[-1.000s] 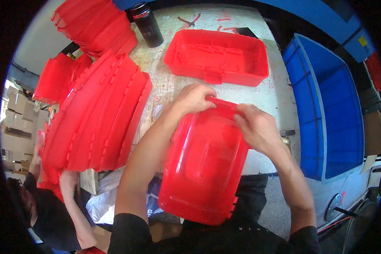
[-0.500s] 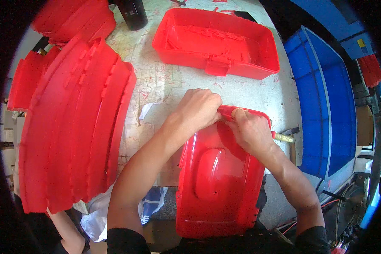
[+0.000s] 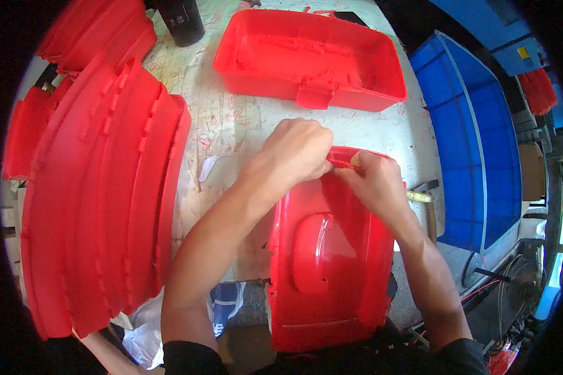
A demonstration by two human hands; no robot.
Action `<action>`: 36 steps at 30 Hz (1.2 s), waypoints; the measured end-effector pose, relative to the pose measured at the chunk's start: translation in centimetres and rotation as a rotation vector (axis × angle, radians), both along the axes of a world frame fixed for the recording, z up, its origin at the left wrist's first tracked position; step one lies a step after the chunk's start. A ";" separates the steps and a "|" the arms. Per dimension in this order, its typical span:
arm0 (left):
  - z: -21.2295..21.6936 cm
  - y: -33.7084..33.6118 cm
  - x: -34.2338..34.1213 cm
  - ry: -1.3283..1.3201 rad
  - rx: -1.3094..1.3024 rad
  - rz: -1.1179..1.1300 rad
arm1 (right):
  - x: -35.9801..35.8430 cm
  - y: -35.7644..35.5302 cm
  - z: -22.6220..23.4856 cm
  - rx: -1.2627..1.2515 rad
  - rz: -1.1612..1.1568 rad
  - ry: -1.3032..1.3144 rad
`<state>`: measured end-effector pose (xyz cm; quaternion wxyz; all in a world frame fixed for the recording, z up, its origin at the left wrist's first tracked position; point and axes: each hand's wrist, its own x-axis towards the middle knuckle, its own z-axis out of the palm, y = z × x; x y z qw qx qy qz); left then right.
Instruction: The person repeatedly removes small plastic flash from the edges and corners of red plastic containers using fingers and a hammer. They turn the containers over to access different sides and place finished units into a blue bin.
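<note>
A glossy red plastic lid (image 3: pixel 331 312), with a raised rounded panel in its middle, stretches from the table's near edge toward my body. My left hand (image 3: pixel 299 150) is closed at the lid's far edge, knuckles up, its fingertips mostly hidden. On the right part of that same edge my right hand (image 3: pixel 378 184) is closed in a pinch, with something pale yellow at one fingertip. A thin red edge or strip shows between the two hands; I cannot tell whether it is part of the lid.
Nested red shells (image 3: pixel 100 206) are stacked tall at the left. An open red box (image 3: pixel 313 62) with a front latch lies beyond my hands, near a black cup (image 3: pixel 180 22). A blue crate (image 3: pixel 466 137) stands right. A pale-handled tool (image 3: pixel 419 196) lies beside the lid. Another person's arm (image 3: pixel 109 355) shows lower left.
The view has shifted slightly. My right hand has turned a little at the lid's far edge, and a thin red edge now shows between the hands. Both hands stay closed there.
</note>
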<state>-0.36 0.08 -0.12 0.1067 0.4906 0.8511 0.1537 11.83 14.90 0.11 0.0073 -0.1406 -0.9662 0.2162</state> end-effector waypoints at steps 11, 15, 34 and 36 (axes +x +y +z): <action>-1.3 -0.4 1.6 -0.031 0.066 0.009 | 1.6 0.7 0.7 -0.542 -0.034 -0.217; -1.2 0.3 1.6 -0.055 0.066 0.029 | 1.0 1.4 0.3 -0.992 -0.158 -0.429; -0.9 1.9 1.6 -0.041 -0.042 0.001 | 2.3 2.7 -0.1 -0.897 -0.041 -0.362; -0.9 1.9 1.5 -0.058 -0.060 -0.003 | 2.2 2.8 0.0 -1.021 -0.111 -0.381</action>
